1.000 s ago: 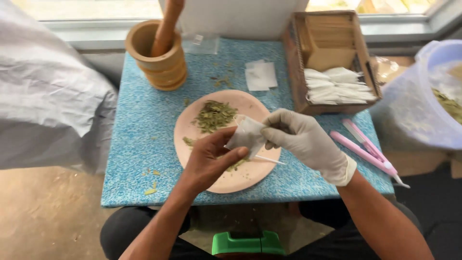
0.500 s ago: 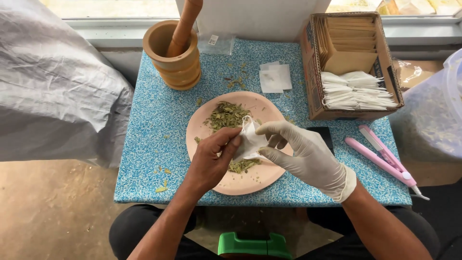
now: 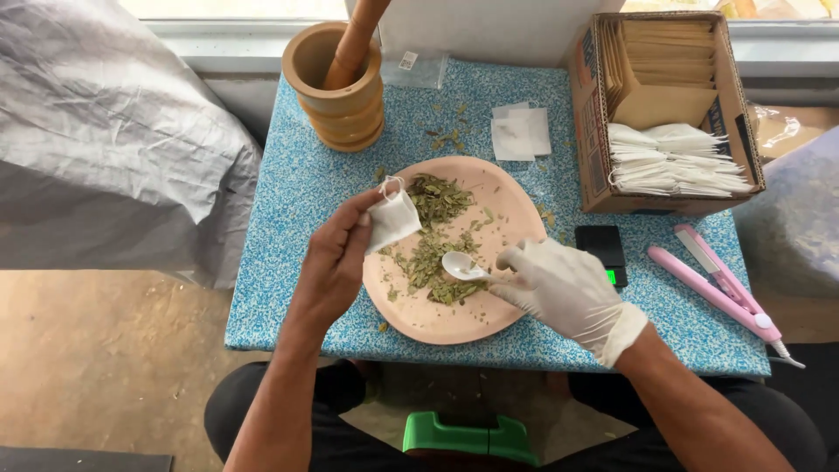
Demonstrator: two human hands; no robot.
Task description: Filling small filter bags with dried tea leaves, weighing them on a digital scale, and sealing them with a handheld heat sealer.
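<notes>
Small white bag (image 3: pixel 391 220) in bare left hand (image 3: pixel 336 262), spoon (image 3: pixel 461 265) in gloved right hand (image 3: pixel 564 288).

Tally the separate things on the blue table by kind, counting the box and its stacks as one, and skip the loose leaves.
Mortar with pestle: 1
Plate: 1
Cardboard box: 1
Black scale: 1
Pink sealer: 1
Clear plastic packet: 1
Small pile of flat white bags: 1
Total: 7

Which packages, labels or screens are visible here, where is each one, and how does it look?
Cardboard box: back right of table, brown, open, holding tan envelopes and white bags.
Clear packet: behind the wooden mortar, with a small white label.
Black device: right of the pink plate, flat, green glow at its front.
</notes>
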